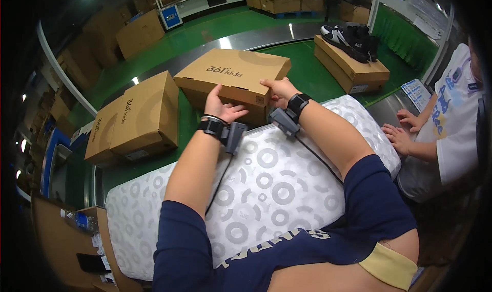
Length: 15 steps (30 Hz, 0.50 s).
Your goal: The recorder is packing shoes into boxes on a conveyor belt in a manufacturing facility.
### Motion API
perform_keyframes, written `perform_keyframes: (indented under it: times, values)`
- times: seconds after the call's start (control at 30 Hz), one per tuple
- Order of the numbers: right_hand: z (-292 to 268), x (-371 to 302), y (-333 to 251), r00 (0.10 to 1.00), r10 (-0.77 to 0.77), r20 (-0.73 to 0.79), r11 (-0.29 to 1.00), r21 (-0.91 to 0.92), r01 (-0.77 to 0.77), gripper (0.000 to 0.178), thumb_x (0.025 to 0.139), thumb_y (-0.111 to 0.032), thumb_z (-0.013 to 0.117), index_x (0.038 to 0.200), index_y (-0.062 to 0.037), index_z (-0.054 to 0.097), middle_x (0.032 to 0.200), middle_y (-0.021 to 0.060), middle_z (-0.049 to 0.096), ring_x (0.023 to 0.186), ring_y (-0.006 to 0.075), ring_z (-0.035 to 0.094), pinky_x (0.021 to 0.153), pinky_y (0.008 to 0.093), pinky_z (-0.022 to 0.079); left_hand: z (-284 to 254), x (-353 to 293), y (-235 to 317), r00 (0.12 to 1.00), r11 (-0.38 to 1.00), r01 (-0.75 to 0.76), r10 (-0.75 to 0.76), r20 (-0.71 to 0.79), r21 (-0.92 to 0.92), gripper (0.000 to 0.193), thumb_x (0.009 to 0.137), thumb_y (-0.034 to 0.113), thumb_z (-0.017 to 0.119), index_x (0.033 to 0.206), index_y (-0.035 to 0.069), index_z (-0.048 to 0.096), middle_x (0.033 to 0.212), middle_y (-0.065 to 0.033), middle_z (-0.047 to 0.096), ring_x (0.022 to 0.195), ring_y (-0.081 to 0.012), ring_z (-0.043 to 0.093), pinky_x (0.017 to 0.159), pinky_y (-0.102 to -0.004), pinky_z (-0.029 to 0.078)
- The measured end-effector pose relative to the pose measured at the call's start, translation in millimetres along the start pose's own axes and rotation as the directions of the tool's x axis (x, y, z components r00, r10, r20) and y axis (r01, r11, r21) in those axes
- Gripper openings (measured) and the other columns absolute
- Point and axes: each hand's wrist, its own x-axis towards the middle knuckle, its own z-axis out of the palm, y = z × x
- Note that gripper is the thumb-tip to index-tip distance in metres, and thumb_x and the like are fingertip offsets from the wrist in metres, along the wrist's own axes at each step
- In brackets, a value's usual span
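Observation:
A brown cardboard shoe box (241, 61) with a closed lid rests on the green conveyor belt, just beyond a thick stack of white tissue paper (266, 184) printed with grey rings. My right hand (282, 91) grips the box's near right corner, thumb on the lid and fingers around the side. At the front face of the same box is my left hand (223, 107), palm turned up and fingers spread; whether its fingertips touch the cardboard I cannot tell. Both wrists carry black straps with small grey devices and cables.
To the left, brown shoe boxes (146, 115) lie side by side on the belt. Black and white sneakers (353, 41) sit on another box (353, 69) at the far right. A co-worker's hands (402, 130) rest by the stack's right edge. A water bottle (79, 220) lies at lower left.

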Motion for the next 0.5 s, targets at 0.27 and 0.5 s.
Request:
perform_keyframes:
  times: [0.27,0.5]
  values:
    - [-107,25,-6,0.992,0.107,0.066,0.911,-0.407,-0.071,0.046,0.072,-0.020,0.068,0.111,-0.0070,0.048,0.098,0.0039,0.055,0.086,0.0112,0.049,0.069,0.0301,0.044,-76,21,73,0.878,0.673,-0.339,0.478,-0.037,0.658,0.053,0.076,0.038,0.060,0.111,-0.001,0.051,0.109,-0.0147,0.053,0.094,-0.0240,0.053,0.078,-0.0345,0.041]
    - [-49,37,14,0.917,-0.345,-0.199,0.660,-0.746,0.087,0.033,0.064,-0.019,0.071,0.085,0.0046,0.062,0.078,0.0132,0.063,0.072,0.0213,0.062,0.059,0.0290,0.048,-124,56,95,0.505,-0.003,-0.179,0.858,0.094,0.984,0.070,0.071,0.036,0.066,0.119,-0.006,0.039,0.115,-0.0235,0.047,0.107,-0.0309,0.046,0.091,-0.0365,0.035]
